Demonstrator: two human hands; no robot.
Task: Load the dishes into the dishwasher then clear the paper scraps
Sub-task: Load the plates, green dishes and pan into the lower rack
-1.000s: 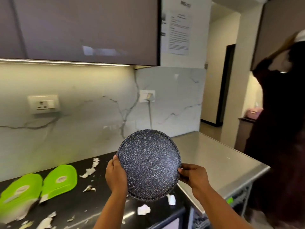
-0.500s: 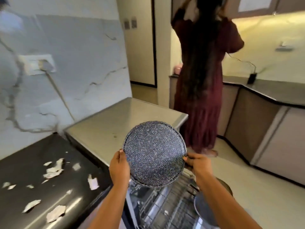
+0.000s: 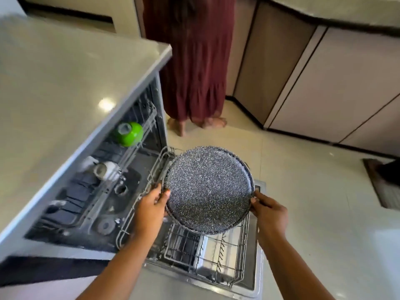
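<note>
The dishwasher (image 3: 121, 204) is standing open under the steel counter (image 3: 65, 72), its door (image 3: 259, 245) lying flat above the pale floor (image 3: 313, 213). The upper rack (image 3: 149, 120) is sitting partly out. It is carrying a green bowl (image 3: 129, 134) turned bottom-up and, nearer the camera, a white cup (image 3: 107, 169) that also seems bottom-up through the blur. Dark shapes are lying further along that rack, too smeared to name. The lower rack (image 3: 216, 258) is resting pulled out over the door. Its wire is showing below the plate, and whatever is lying under the plate is hidden.

The plate (image 3: 208, 189) is being held over the far half of the lower rack, tilted with its face toward the camera. It is round and flat, dark grey with fine white speckles all over and a thin raised rim. The left hand (image 3: 151, 210) is gripping its left edge, thumb on the face and fingers behind. The right hand (image 3: 270, 213) is pinching the right edge, fingers curling round the rim. Beyond the dishwasher a person (image 3: 194, 61) in a long maroon skirt is standing barefoot beside beige cabinets (image 3: 324, 83).
</note>
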